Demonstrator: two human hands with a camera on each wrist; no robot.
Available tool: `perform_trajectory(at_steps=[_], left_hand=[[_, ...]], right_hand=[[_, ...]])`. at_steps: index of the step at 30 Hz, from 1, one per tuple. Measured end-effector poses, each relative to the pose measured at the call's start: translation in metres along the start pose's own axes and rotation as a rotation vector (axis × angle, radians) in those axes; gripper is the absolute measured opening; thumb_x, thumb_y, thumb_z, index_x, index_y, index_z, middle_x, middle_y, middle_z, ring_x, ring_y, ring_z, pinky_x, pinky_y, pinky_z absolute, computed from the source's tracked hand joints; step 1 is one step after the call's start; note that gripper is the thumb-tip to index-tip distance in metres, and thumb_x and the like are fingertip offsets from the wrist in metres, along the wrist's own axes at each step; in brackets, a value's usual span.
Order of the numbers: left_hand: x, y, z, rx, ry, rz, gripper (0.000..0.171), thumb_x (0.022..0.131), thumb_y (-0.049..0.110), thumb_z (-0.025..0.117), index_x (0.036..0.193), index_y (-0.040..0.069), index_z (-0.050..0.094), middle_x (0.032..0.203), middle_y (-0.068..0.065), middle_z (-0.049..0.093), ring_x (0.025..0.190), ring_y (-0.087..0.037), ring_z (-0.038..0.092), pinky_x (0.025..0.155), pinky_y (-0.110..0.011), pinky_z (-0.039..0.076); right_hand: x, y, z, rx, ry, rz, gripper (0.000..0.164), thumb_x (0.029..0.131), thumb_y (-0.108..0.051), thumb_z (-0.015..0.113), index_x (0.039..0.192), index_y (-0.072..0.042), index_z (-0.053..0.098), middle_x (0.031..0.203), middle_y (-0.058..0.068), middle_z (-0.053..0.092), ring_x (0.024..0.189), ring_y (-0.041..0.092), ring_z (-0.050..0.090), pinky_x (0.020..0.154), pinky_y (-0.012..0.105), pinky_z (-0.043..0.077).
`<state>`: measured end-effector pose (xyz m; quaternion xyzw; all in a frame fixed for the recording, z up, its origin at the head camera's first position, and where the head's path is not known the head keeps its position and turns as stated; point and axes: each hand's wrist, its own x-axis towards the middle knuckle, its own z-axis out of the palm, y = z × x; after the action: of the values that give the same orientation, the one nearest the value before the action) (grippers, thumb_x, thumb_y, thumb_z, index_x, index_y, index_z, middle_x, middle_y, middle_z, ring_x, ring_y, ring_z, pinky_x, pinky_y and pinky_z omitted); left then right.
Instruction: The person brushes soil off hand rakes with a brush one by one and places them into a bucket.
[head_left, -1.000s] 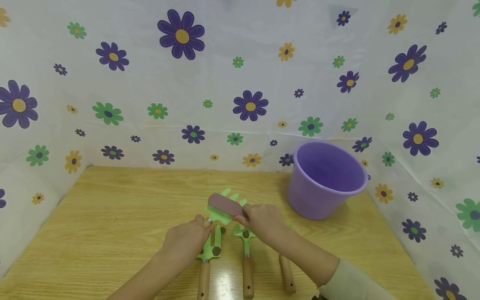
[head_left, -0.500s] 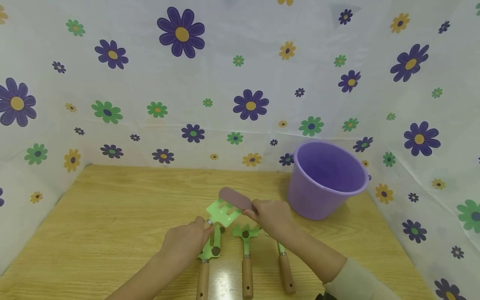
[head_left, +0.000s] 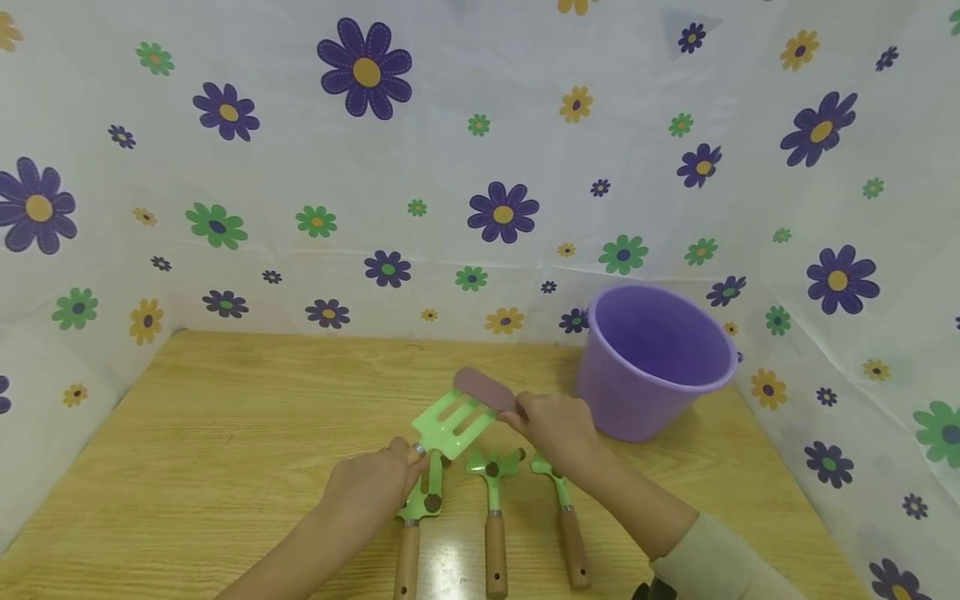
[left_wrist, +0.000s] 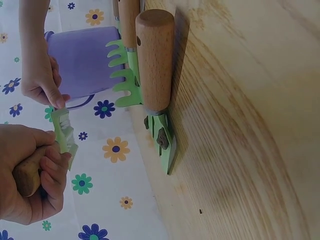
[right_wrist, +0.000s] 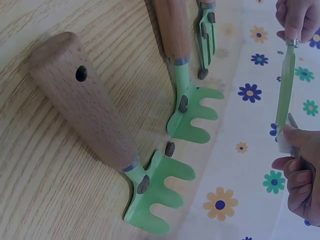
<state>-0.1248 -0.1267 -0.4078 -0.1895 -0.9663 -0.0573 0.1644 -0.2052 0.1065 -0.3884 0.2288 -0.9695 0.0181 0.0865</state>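
Note:
My left hand (head_left: 372, 482) grips the wooden handle of a green garden fork (head_left: 448, 427), raised above the table with its tines pointing away to the right. In my right hand (head_left: 557, 429) is a mauve flat-backed brush (head_left: 483, 390), laid across the fork's tine ends. The right wrist view shows a whitish part of the brush (right_wrist: 284, 140) against the fork's edge. Below lie another green garden fork (head_left: 407, 554) and two small hand rakes, the middle rake (head_left: 495, 542) and the right rake (head_left: 573, 546). Dark brown lumps (head_left: 432, 502) sit on their green metal.
A purple bucket (head_left: 637, 392) stands at the back right of the wooden table (head_left: 247, 433). Behind and at the sides hangs a white flower-print cloth (head_left: 442, 150). A small dark crumb (left_wrist: 200, 211) lies on the tabletop in the left wrist view.
My right hand has slid the brush right and slightly away, from over the middle of the fork to its tine ends. The left hand has stayed nearly still.

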Motion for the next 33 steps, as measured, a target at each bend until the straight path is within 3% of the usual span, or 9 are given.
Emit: perform_trajectory(at_steps=[14, 24, 30, 33], left_hand=[[-0.002, -0.002, 0.001, -0.020, -0.018, -0.034, 0.039, 0.089, 0.029, 0.065, 0.065, 0.010, 0.042, 0.048, 0.006, 0.029, 0.033, -0.004, 0.029, 0.028, -0.015, 0.027], [-0.001, -0.002, 0.003, 0.004, -0.004, -0.021, 0.040, 0.090, 0.028, 0.065, 0.064, 0.010, 0.040, 0.048, 0.006, 0.028, 0.033, -0.003, 0.027, 0.028, -0.015, 0.025], [0.002, 0.000, 0.003, 0.030, -0.016, -0.036, 0.040, 0.091, 0.029, 0.063, 0.064, 0.009, 0.041, 0.048, 0.005, 0.029, 0.034, -0.004, 0.028, 0.027, -0.017, 0.027], [0.002, 0.001, 0.002, 0.077, -0.068, -0.009, 0.038, 0.091, 0.028, 0.064, 0.065, 0.008, 0.045, 0.054, 0.005, 0.032, 0.035, -0.004, 0.029, 0.028, -0.016, 0.029]], right_hand=[[0.001, 0.007, 0.002, 0.047, 0.007, 0.080, 0.042, 0.091, -0.047, 0.055, 0.067, -0.012, 0.052, 0.053, -0.001, 0.047, 0.044, 0.016, 0.046, 0.036, 0.025, 0.036], [0.003, 0.008, -0.002, 0.033, 0.053, 0.063, 0.043, 0.093, -0.045, 0.055, 0.067, -0.011, 0.051, 0.052, 0.001, 0.047, 0.044, 0.020, 0.051, 0.036, 0.029, 0.042], [0.003, 0.003, -0.006, 0.079, 0.010, 0.084, 0.041, 0.095, -0.043, 0.053, 0.073, -0.008, 0.055, 0.054, 0.002, 0.050, 0.047, 0.021, 0.055, 0.039, 0.031, 0.044], [0.002, -0.001, -0.008, 0.104, -0.030, 0.098, 0.041, 0.096, -0.042, 0.051, 0.078, -0.007, 0.058, 0.057, 0.002, 0.052, 0.050, 0.022, 0.056, 0.041, 0.032, 0.046]])
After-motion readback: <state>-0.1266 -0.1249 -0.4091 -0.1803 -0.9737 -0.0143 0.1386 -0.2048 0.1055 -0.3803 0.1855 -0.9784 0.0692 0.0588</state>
